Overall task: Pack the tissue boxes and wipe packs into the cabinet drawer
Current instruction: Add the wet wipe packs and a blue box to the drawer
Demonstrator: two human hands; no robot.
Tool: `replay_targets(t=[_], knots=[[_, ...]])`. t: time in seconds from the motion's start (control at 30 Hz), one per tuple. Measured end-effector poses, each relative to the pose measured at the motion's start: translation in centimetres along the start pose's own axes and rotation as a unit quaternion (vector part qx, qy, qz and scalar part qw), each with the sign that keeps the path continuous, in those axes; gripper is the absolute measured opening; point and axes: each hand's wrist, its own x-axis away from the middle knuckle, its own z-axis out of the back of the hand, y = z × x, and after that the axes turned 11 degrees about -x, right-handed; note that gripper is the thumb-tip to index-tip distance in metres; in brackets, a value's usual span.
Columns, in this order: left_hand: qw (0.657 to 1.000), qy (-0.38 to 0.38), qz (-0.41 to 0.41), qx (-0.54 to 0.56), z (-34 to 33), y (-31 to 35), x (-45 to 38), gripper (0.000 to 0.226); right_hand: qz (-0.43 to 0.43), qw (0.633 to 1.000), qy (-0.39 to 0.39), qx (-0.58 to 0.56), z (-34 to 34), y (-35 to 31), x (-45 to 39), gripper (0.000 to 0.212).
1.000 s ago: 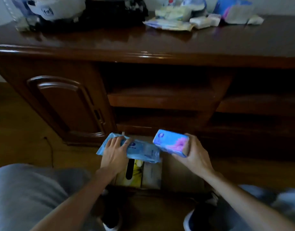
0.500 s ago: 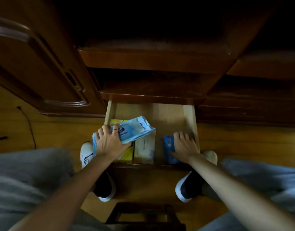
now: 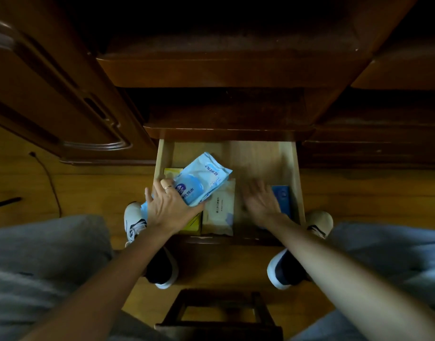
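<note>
The open light-wood drawer (image 3: 258,156) sticks out from the dark cabinet. My left hand (image 3: 168,207) grips a light blue wipe pack (image 3: 201,180) over the drawer's left side, tilted above a yellow tissue box (image 3: 173,172) and a beige wipe pack (image 3: 220,212). My right hand (image 3: 260,199) is blurred, fingers spread, in the drawer just left of a dark blue tissue box (image 3: 282,198) that lies against the right wall. It holds nothing.
A cabinet door (image 3: 63,99) stands at the left, dark shelves above the drawer. My shoes (image 3: 134,217) sit on the wooden floor beside the drawer. A dark wooden stool (image 3: 221,313) is below me. A cable (image 3: 49,178) lies at the left.
My right hand has let go of the blue tissue box in the drawer's right side and slid left off it. My left hand has swung the wipe pack farther over the drawer.
</note>
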Motion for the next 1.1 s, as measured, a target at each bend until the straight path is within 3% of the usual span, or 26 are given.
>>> replay_targets(t=[0.07, 0.17, 0.27, 0.3, 0.37, 0.43, 0.53, 0.63, 0.7, 0.83, 0.93, 1.03, 1.1], knots=[[0.999, 0.005, 0.02, 0.029, 0.2, 0.3, 0.1, 0.122, -0.052, 0.97, -0.02, -0.237, -0.2, -2.4, -0.7, 0.086], [0.997, -0.008, 0.036, 0.071, 0.7, 0.4, 0.1, 0.121, -0.178, 0.866, -0.06, -0.463, -1.0, -5.2, -2.1, 0.099], [0.993, -0.061, 0.035, 0.099, 1.0, 0.6, -0.1, 0.128, -0.24, 0.783, -0.059, -0.571, -1.5, -5.7, -2.8, 0.076], [0.991, -0.076, 0.038, 0.108, 1.2, 0.8, -0.2, 0.129, -0.233, 0.773, -0.076, -0.586, -1.4, -5.3, -2.9, 0.062], [0.986, -0.096, 0.036, 0.131, 1.5, 1.5, -0.5, 0.128, -0.193, 0.803, -0.081, -0.558, -0.7, -4.1, -3.3, 0.047], [0.98, -0.106, 0.022, 0.165, 1.5, 2.9, -1.1, 0.124, -0.171, 0.833, -0.015, -0.526, 1.1, -2.6, -3.5, 0.04], [0.983, -0.109, -0.002, 0.15, 0.8, 6.6, -1.8, 0.121, -0.152, 0.822, 0.098, -0.54, 4.0, 0.4, -2.8, 0.018], [0.983, -0.177, -0.036, 0.029, -1.3, 9.4, -1.7, 0.117, -0.203, 0.88, 0.145, -0.405, 4.7, 3.3, -0.7, 0.027], [0.979, -0.185, -0.071, -0.042, -2.8, 9.6, -1.1, 0.099, -0.209, 0.886, 0.169, -0.377, 4.1, 4.6, 0.5, 0.032], [0.958, -0.099, -0.22, -0.155, -5.0, 7.6, -0.6, 0.052, -0.194, 0.87, 0.146, -0.429, 3.0, 4.9, 1.3, 0.037], [0.919, -0.124, -0.301, -0.221, -5.1, 6.5, -1.3, 0.055, -0.181, 0.865, 0.146, -0.445, 2.7, 3.9, 0.3, 0.072], [0.873, -0.141, -0.347, -0.313, -5.0, 6.1, -1.7, 0.053, -0.145, 0.864, 0.118, -0.468, 2.3, 2.4, -1.6, 0.071], [0.84, -0.145, -0.366, -0.373, -5.1, 5.7, -1.6, 0.051, -0.143, 0.88, 0.053, -0.451, 1.5, 1.1, -3.0, 0.074]])
